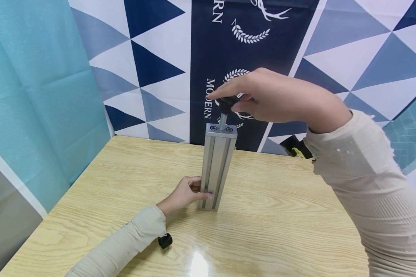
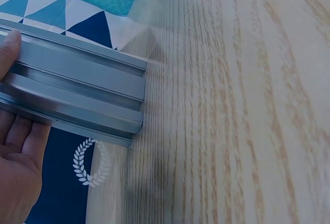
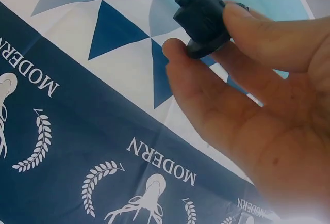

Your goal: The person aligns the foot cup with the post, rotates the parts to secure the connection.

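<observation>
An aluminium extrusion profile (image 1: 218,169) stands upright on the table, grooves running along its sides. Low down, my left hand (image 1: 184,195) grips it between thumb and fingers; in the left wrist view the profile (image 2: 77,74) meets the wood surface at its end. From the top end, between two round screw holes, rises the threaded stem (image 1: 223,121) of a black levelling foot (image 1: 226,104). My right hand (image 1: 274,94) pinches that foot by its wide black base. The right wrist view shows the foot (image 3: 203,20) close up, with thumb and fingertips at its rim.
A wood-grain table (image 1: 280,207) lies under the work. Behind it hangs a patterned cloth (image 1: 159,57) with triangles and a dark printed band. A teal cloth (image 1: 38,77) covers the left side. Black wrist-camera mounts (image 1: 165,241) sit on both sleeves.
</observation>
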